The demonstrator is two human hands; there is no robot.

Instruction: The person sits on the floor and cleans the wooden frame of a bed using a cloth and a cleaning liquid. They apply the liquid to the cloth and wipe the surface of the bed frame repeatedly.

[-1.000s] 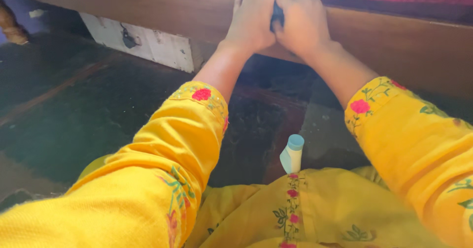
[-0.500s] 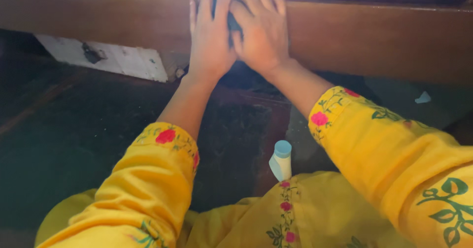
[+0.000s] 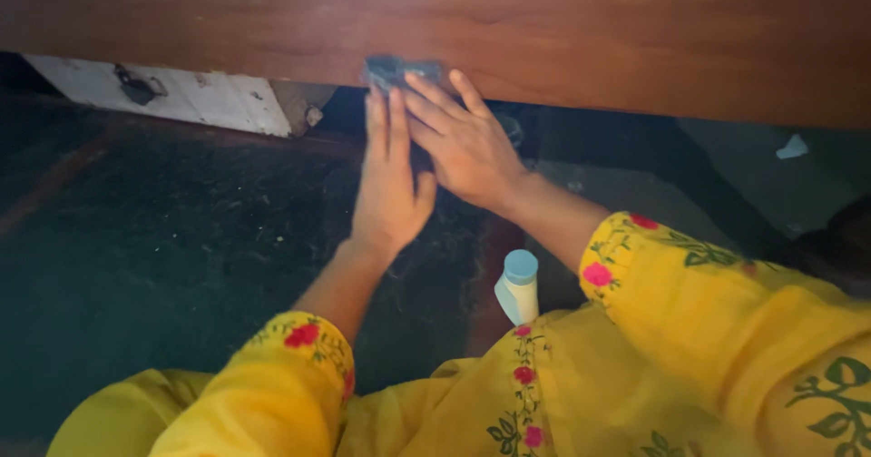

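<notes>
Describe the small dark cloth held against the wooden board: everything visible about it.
The cloth is a small, dark grey-blue piece, folded or bunched into a flat pad, soft fabric by its look. It lies pressed against the lower edge of the brown wooden board. The fingertips of the left hand and the right hand press on it from below and cover its lower part; only its top strip shows. Its weave and full size cannot be made out.

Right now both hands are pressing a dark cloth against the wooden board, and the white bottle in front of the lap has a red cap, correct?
Not quite. The head view shows the bottle has a light blue cap, not red. The rest holds: the left hand and right hand press a dark cloth against the wooden board.
</notes>
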